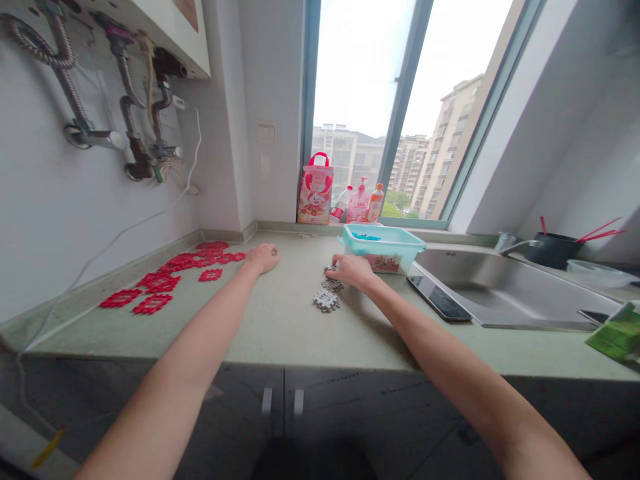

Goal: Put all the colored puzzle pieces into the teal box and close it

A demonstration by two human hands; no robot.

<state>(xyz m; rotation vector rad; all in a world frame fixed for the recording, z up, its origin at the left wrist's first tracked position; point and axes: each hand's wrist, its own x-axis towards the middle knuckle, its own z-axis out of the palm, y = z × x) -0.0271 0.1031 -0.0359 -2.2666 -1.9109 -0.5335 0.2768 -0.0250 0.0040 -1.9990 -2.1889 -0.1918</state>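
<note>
My left hand [263, 257] rests on the green counter [280, 327] as a loose fist, just right of several red lattice pieces [165, 280] spread over the counter's left side. My right hand [351, 269] lies palm down with curled fingers on a small cluster of grey lattice pieces [327, 293]. One grey piece [326, 301] lies free just in front of it. Whether the fingers grip a piece is hidden. A teal plastic bin [383, 245] stands right behind my right hand.
A steel sink [505, 287] with a tap fills the counter's right side; a dark phone [440, 298] lies on its left edge. A red-handled bag [316, 189] and bottles [359, 202] stand on the windowsill. Pipes and a cable run along the left wall. A green box [617, 331] sits far right.
</note>
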